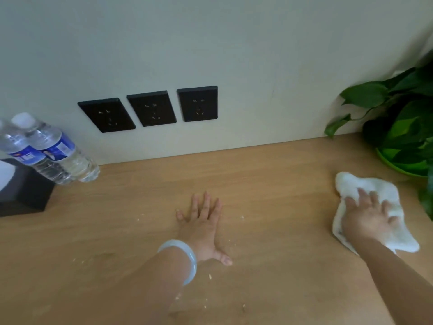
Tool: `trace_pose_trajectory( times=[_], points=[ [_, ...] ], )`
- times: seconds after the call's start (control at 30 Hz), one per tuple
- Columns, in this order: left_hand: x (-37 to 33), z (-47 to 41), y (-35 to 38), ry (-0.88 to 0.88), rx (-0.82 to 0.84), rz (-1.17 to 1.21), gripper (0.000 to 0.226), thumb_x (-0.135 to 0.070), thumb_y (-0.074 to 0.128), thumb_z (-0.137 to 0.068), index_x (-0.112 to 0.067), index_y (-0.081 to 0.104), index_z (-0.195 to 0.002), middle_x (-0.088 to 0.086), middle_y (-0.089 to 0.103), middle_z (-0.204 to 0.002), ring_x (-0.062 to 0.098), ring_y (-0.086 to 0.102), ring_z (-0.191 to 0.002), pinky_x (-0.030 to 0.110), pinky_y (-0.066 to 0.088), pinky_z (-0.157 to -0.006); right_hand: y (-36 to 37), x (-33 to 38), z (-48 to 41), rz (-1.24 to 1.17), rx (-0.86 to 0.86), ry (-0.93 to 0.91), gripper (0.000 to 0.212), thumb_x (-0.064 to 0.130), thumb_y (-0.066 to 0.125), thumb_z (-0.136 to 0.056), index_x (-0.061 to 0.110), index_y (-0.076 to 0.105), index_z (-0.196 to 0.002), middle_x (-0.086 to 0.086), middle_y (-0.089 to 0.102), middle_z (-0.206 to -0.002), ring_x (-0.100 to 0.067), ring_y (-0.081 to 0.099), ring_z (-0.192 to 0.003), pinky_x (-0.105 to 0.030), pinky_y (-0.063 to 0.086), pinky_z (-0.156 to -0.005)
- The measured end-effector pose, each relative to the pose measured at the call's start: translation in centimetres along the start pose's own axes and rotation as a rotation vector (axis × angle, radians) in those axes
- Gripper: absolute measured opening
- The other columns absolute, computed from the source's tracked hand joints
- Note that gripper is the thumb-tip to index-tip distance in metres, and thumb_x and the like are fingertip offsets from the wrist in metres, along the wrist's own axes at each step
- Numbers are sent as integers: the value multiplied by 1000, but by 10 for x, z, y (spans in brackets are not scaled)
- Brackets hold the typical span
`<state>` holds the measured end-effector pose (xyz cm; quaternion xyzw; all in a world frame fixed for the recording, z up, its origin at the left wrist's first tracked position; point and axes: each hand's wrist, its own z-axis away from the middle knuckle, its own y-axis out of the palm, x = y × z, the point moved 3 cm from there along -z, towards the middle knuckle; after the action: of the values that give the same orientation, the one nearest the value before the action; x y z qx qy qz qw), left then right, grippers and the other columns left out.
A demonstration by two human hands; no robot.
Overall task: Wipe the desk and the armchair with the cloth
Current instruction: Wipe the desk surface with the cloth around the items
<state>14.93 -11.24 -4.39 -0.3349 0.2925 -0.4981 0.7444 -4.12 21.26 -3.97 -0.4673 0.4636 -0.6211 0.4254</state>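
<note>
The wooden desk (269,179) fills the lower half of the head view, with small pale crumbs scattered around its middle. A white cloth (358,184) lies crumpled on the desk at the right. My right hand (370,216) presses flat on the cloth, fingers spread and straight. Flat on the bare wood at the centre rests my left hand (201,224), fingers straight, a pale bangle on its wrist. No armchair is in view.
Two water bottles (54,148) stand at the left by a black tissue box (21,193). A potted plant in a green pot (403,127) crowds the right back corner. Three black wall sockets (150,109) sit above the desk.
</note>
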Motion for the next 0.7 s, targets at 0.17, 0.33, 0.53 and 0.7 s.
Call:
trace_pose_trajectory(
  times=[0.17,0.33,0.53,0.7],
  points=[
    [-1,-2,0,-2,0,-24,150,-78,74,-48,-33,-33,-144,-2,-51,-144,32,-42,-135,73,-4,-109,48,143,91,46,84,-380,52,39,19,-102,25,14,-152,-6,10,-162,-33,2,-147,-52,0,-118],
    [0,3,-2,-1,-13,-32,146,-78,72,-50,-32,-27,-147,-2,-46,-149,30,-39,-138,72,-4,-110,58,161,121,97,186,-829,51,40,20,-102,29,17,-151,0,10,-162,-24,-1,-149,-46,-6,-119],
    [0,2,-2,7,-7,-35,148,-80,71,-50,-33,-34,-143,-1,-49,-146,32,-40,-136,72,-5,-109,5,43,-4,72,30,-264,48,34,27,-100,21,30,-146,-8,30,-153,-31,24,-141,-50,23,-113],
    [-2,2,-4,14,-3,-46,148,-79,72,-51,-32,-33,-143,1,-48,-146,34,-40,-136,73,-5,-109,38,144,55,67,115,-243,50,34,21,-102,20,15,-150,-8,12,-160,-33,6,-146,-49,7,-118]
  ],
)
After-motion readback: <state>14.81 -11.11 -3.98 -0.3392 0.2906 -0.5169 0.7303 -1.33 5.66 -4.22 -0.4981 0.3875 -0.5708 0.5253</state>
